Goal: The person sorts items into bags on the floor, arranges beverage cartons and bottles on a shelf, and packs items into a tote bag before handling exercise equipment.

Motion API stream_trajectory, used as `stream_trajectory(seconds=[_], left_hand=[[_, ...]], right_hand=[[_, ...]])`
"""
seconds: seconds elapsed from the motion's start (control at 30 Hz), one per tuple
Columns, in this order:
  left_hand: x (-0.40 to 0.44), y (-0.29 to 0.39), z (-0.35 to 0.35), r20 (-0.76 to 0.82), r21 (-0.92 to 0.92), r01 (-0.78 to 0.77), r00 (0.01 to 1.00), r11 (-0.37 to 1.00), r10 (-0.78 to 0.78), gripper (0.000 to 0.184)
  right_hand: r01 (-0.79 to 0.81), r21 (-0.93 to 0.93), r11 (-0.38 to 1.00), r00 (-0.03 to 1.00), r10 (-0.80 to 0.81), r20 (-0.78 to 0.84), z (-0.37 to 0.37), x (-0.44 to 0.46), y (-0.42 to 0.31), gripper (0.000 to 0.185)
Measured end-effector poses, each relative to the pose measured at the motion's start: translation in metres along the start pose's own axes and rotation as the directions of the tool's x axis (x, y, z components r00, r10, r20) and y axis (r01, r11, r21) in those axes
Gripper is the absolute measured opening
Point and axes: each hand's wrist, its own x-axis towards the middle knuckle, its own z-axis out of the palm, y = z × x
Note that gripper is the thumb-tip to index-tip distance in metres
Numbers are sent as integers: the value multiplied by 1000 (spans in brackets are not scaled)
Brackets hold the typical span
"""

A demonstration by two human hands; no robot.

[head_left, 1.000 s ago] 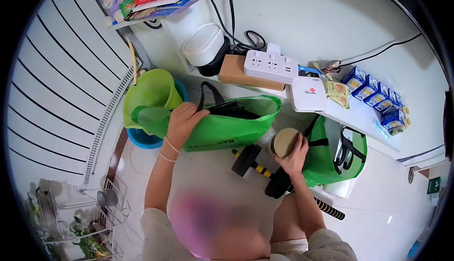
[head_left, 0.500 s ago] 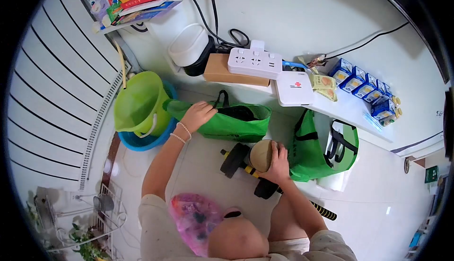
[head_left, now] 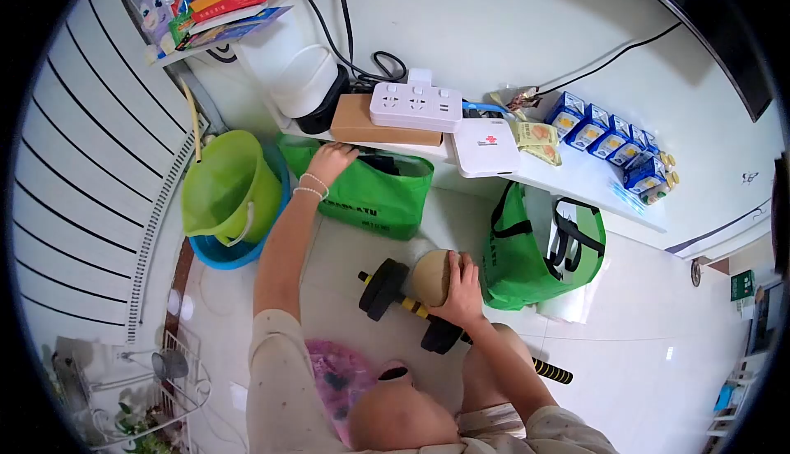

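Note:
My left hand (head_left: 333,163) is closed on the upper edge of a green shopping bag (head_left: 374,205), which stands under the white shelf with its mouth open and something dark inside. A pale bead bracelet is on that wrist. My right hand (head_left: 462,291) grips a round beige object (head_left: 430,277) with a darker tan side; its exact kind is unclear. Directly below and beside it lies a black dumbbell (head_left: 384,289) with a yellow-marked bar, partly covered by the object and my hand. A second green bag (head_left: 527,269) with black handles stands to the right of my right hand.
A lime bucket (head_left: 218,195) sits in a blue basin (head_left: 226,258) at left. The shelf (head_left: 588,182) bears a power strip (head_left: 415,107), a white box (head_left: 485,148) and several blue cartons (head_left: 588,127). A pink bag (head_left: 339,376) lies by my leg.
My left hand has pulled the near green bag's edge up and leftward, so more of its printed front shows. My right hand still grips the round object. The whole view has shifted slightly.

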Motion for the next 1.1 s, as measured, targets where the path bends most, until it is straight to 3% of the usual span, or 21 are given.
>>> stream_trajectory(seconds=[0.1,0.17,0.2,0.3,0.33,0.37,0.43,0.47,0.53,0.57,0.63,0.7,0.77,0.8,0.83,0.87,0.9,0.97,1.03,1.07,1.1], left_hand=[[6,-5,10,98,7,82,992,997,-83,14],[11,-2,18,269,141,265,917,954,-295,16],[7,-2,29,156,25,268,951,963,-268,19],[16,19,29,188,57,362,911,931,-366,22],[16,17,40,215,112,235,943,966,-254,24],[13,17,51,210,119,238,943,964,-259,24],[16,27,41,-127,-30,208,969,978,-210,26],[34,29,28,495,-289,629,743,722,-450,23],[40,37,31,409,-259,626,761,735,-504,19],[32,35,66,167,-488,517,846,703,-506,19],[30,47,39,296,-221,374,906,901,-303,16],[21,53,29,162,-409,358,934,839,-319,11],[16,57,21,69,-360,374,924,855,-375,15],[24,68,11,103,-579,546,785,605,-611,20],[30,79,0,191,-743,608,592,279,-783,26],[24,81,-5,257,-804,568,598,175,-760,37],[8,88,-13,258,-798,579,581,169,-772,37],[-35,112,-33,22,-531,534,785,658,-619,42],[-91,137,-57,154,-706,526,767,474,-623,60],[-116,151,-90,236,-732,583,702,352,-672,62],[-162,167,-79,125,-643,572,734,509,-667,61]], right_hand=[[-17,-13,1000,1000,17,20,1,-4,-3,112],[29,-42,999,999,-30,-22,2,-4,-4,108],[30,-42,999,999,-30,-16,1,-5,-4,108],[31,-31,999,999,-31,-11,3,-4,-5,107],[37,-24,999,998,-38,-47,5,-3,-3,107],[42,-18,999,996,-43,-83,5,-2,-3,107],[27,-4,1000,998,-28,-61,2,-1,-4,107],[9,11,1000,999,-8,-33,1,0,-6,108],[3,3,1000,999,-3,-41,1,0,-5,107],[-18,-6,1000,999,18,-51,2,0,-5,106],[44,-12,999,997,-45,-64,3,1,-7,105],[-7,-13,1000,998,7,-54,0,2,-12,104],[23,-16,1000,999,-24,-35,-1,3,-16,103],[30,-17,999,999,-30,-39,-1,3,-17,103],[36,-16,999,998,-37,-46,0,4,-17,103],[42,-22,999,997,-43,-58,4,5,-14,103],[59,-20,998,997,-59,-43,7,5,-12,103],[64,19,998,988,-60,-142,10,4,-7,102],[111,46,993,972,-99,-211,9,3,-6,101],[86,66,994,976,-71,-207,3,2,-7,103],[58,85,995,979,-40,-201,-3,1,-9,104]])
